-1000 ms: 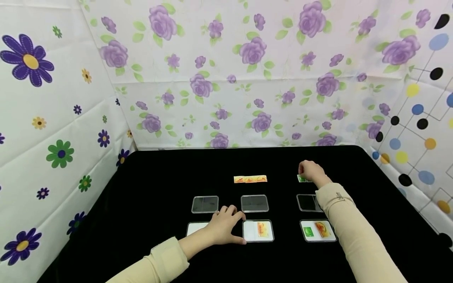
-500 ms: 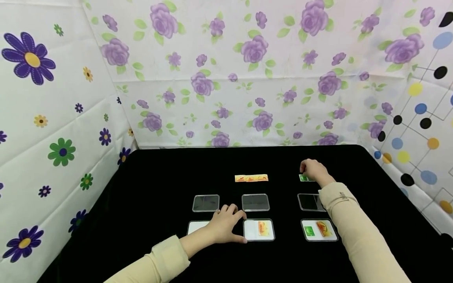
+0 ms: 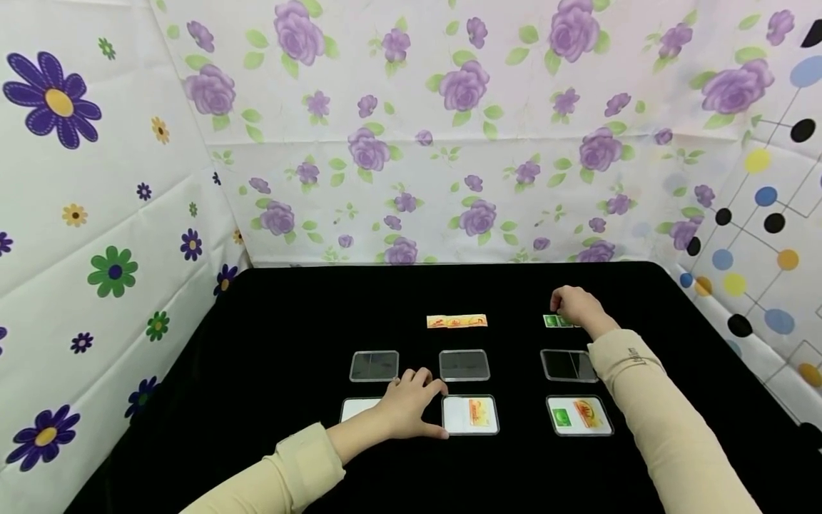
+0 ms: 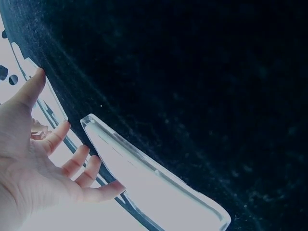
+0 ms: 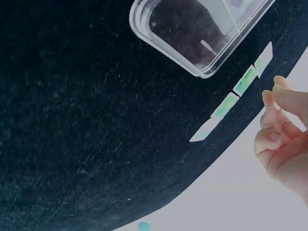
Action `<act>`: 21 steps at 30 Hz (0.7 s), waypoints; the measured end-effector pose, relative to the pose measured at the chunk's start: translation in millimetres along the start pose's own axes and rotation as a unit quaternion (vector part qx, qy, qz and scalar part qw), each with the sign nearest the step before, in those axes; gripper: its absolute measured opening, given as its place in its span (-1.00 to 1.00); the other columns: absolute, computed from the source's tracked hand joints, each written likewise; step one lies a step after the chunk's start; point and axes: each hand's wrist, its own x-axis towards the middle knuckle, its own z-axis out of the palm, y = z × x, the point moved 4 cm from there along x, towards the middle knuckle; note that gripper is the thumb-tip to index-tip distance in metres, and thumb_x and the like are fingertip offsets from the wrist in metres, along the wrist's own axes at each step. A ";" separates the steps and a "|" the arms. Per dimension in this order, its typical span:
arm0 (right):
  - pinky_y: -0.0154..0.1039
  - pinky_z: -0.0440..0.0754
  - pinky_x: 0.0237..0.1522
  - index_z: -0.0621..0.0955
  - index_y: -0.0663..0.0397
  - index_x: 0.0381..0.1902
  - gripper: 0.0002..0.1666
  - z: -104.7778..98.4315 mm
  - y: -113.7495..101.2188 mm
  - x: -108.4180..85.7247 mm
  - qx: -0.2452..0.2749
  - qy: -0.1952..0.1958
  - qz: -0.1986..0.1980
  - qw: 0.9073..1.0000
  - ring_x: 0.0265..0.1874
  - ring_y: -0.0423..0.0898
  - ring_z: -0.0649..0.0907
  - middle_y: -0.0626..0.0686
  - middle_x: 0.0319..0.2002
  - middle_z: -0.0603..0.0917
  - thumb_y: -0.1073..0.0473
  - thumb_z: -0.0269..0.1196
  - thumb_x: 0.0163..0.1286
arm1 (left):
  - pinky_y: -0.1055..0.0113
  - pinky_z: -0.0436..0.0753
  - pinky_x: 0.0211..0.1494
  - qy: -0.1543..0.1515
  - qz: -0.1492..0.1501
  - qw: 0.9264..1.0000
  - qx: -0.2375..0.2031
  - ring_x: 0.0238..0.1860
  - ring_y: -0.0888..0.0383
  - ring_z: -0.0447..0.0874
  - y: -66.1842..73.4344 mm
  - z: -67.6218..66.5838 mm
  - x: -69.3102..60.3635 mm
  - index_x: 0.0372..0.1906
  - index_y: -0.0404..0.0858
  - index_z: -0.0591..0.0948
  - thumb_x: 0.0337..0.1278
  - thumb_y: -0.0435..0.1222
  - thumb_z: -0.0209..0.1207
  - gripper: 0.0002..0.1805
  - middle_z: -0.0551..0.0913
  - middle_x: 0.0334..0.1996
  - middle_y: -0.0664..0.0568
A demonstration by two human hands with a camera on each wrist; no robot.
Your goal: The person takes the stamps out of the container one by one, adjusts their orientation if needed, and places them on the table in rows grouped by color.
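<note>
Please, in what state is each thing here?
Left hand, fingers spread
Right hand, fingers curled
Green stamps, flat in a row
Orange stamps, flat in a row
Clear plastic covers, lying flat
Left case, partly hidden
Middle case, holding one orange stamp
Right case, holding green and orange stamps

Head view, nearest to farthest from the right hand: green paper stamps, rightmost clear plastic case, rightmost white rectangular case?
1. Green paper stamps, by the right hand.
2. Rightmost clear plastic case, middle row.
3. Rightmost white rectangular case, row nearest the person.
</note>
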 end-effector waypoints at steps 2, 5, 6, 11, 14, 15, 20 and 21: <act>-0.17 0.40 -0.44 0.57 0.28 -0.31 -0.77 -1.8 -0.5 -2.2 0.007 -0.007 -0.014 1.000 -0.52 -0.02 0.48 0.23 -0.36 0.59 0.48 -0.02 0.19 | -0.11 0.51 0.03 0.000 0.001 1.000 0.002 0.03 0.01 0.40 -0.4 0.2 0.4 0.09 -0.01 0.47 -0.18 0.17 0.35 -0.32 0.43 0.05 -0.03; -0.16 0.42 -0.43 0.57 0.28 -0.30 -0.79 -3.4 -2.9 -4.3 0.010 -0.008 -0.039 0.999 -0.52 -0.05 0.48 0.23 -0.35 0.60 0.47 -0.01 0.24 | -0.10 0.51 0.03 -0.001 0.001 1.000 0.004 0.03 0.01 0.40 -0.9 0.0 1.0 0.09 -0.01 0.47 -0.18 0.18 0.35 -0.32 0.43 0.06 -0.03; -0.16 0.43 -0.43 0.57 0.28 -0.30 -0.80 -3.7 -4.4 -4.6 0.007 -0.006 -0.045 0.999 -0.52 -0.06 0.49 0.22 -0.35 0.60 0.47 -0.01 0.25 | -0.10 0.51 0.03 -0.001 0.001 1.000 0.004 0.03 0.01 0.40 -1.1 -0.4 1.1 0.09 -0.01 0.46 -0.18 0.17 0.35 -0.32 0.43 0.06 -0.03; -0.12 0.48 -0.39 0.59 0.29 -0.28 -0.77 -1.2 -11.6 -7.3 -0.012 0.004 -0.058 0.998 -0.49 -0.05 0.52 0.21 -0.33 0.61 0.46 -0.03 0.28 | -0.10 0.51 0.03 -0.003 -0.002 1.000 0.001 0.03 0.01 0.39 -1.6 -0.9 0.0 0.09 -0.01 0.47 -0.18 0.17 0.35 -0.32 0.42 0.06 -0.03; -0.14 0.48 -0.40 0.59 0.29 -0.26 -0.76 1.5 -12.4 -10.7 -0.012 0.004 -0.058 0.998 -0.52 -0.08 0.50 0.20 -0.34 0.62 0.46 -0.03 0.29 | -0.08 0.51 0.03 -0.006 0.001 1.000 0.000 0.03 0.01 0.39 -0.8 -0.3 0.0 0.10 -0.01 0.46 -0.17 0.18 0.34 -0.32 0.42 0.06 -0.03; -0.15 0.47 -0.41 0.59 0.30 -0.25 -0.76 2.7 -12.6 -12.1 -0.007 0.004 -0.061 0.998 -0.53 -0.09 0.49 0.21 -0.33 0.62 0.46 -0.03 0.29 | -0.08 0.51 0.03 -0.008 0.002 1.000 -0.001 0.03 0.01 0.39 -0.5 0.0 -0.4 0.10 -0.01 0.46 -0.16 0.18 0.34 -0.32 0.42 0.06 -0.03; -0.21 0.39 -0.45 0.59 0.30 -0.24 -0.74 3.7 -13.9 -17.9 0.013 0.010 -0.086 0.996 -0.56 -0.14 0.42 0.21 -0.33 0.61 0.46 -0.05 0.30 | -0.10 0.50 0.04 -0.007 -0.001 1.000 0.000 0.03 0.02 0.38 0.8 -1.1 0.2 0.10 -0.01 0.46 -0.17 0.17 0.34 -0.32 0.42 0.06 -0.03; -0.22 0.36 -0.46 0.59 0.30 -0.25 -0.74 3.9 -14.3 -18.5 0.013 0.013 -0.090 0.996 -0.57 -0.14 0.41 0.20 -0.33 0.61 0.46 -0.05 0.30 | -0.11 0.50 0.05 -0.006 -0.002 1.000 0.000 0.03 0.03 0.38 0.9 -1.6 0.2 0.09 -0.01 0.47 -0.17 0.17 0.34 -0.33 0.42 0.06 -0.02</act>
